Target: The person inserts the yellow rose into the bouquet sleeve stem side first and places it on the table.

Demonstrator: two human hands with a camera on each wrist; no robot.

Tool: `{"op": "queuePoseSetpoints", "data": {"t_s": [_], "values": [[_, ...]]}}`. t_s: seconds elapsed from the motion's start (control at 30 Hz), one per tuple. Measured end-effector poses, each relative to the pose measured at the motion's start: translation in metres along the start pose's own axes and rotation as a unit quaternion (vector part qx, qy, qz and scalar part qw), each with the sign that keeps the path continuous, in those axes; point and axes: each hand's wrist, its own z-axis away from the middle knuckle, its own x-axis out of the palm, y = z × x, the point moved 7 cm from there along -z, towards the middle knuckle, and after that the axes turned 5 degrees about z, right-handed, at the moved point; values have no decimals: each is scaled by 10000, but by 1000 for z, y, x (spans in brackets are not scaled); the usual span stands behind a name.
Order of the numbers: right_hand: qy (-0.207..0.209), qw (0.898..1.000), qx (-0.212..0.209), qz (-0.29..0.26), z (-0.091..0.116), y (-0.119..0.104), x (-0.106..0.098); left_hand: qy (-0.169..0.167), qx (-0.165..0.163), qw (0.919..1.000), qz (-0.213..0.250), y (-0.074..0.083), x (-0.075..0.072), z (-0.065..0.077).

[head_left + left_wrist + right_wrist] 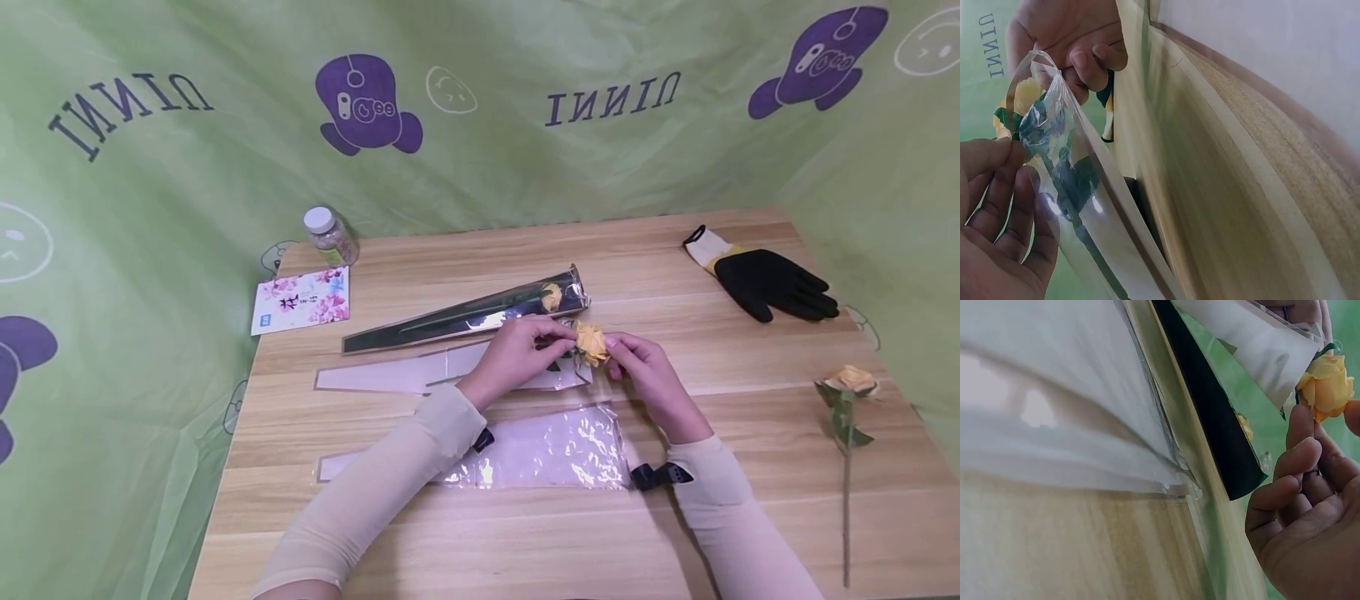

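Observation:
A yellow rose has its bloom outside the mouth of a clear flower sleeve, with the green stem and leaves inside. My left hand pinches the sleeve's mouth between thumb and fingertips, right beside the base of the bloom. From the other side my right hand holds the bloom, thumb against the petals and fingers under it, as the right wrist view shows. The sleeve has a white back and slants up off the table toward the bloom. Part of its mouth is hidden behind my left fingers.
Behind lies a black sleeve with a yellow rose inside; in front, another clear sleeve. A loose rose lies far right, a black glove back right. A jar and floral packet sit back left on the wooden table.

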Motion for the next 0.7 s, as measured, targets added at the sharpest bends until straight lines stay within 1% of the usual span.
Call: {"op": "queuePoseSetpoints", "data": {"t_s": [0.13,0.3,0.5,0.6,0.7], "values": [[178,9997,-16,175,0,1,-1,8,59,10000,-40,2,-1,1],[203,9989,-6,413,0,2,3,-18,111,9999,16,6,-1,1],[352,9972,-122,646,3,-2,3,-52,143,9999,41,9,1,0],[333,9965,-217,731,4,-6,4,-40,177,9998,40,8,1,0],[202,9956,-379,836,5,-10,7,3,203,9998,44,8,1,0]]}}
